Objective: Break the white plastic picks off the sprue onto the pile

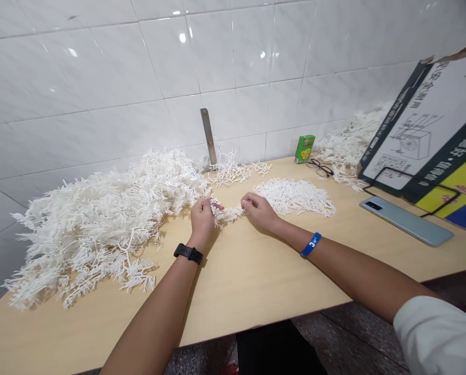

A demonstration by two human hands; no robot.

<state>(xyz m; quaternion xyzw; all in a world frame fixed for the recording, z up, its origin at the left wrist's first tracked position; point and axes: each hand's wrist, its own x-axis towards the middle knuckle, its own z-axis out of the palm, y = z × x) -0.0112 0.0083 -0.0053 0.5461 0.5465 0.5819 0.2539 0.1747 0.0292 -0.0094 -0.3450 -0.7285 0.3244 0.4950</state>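
My left hand (204,213) pinches one end of a white branched strand (229,213), which looks like thin plastic, just above the table. At its other end my right hand (256,207) is closed, fingertips together on the strand; the exact grip is partly hidden. To the left of my left hand spreads a large tangled heap of similar white branched strands (111,213). Beyond my right hand lies a flat pile of short, loose white pieces (299,197). A smaller tangle of white strands (236,169) rests behind both hands.
An upright metal strip (208,136) stands against the tiled wall. Toward the right are a small green box (304,149), glasses (320,167), a phone (406,220), and a large printed carton (428,125) with more white strands (350,140) behind it. The table's edge (264,324) runs nearest me.
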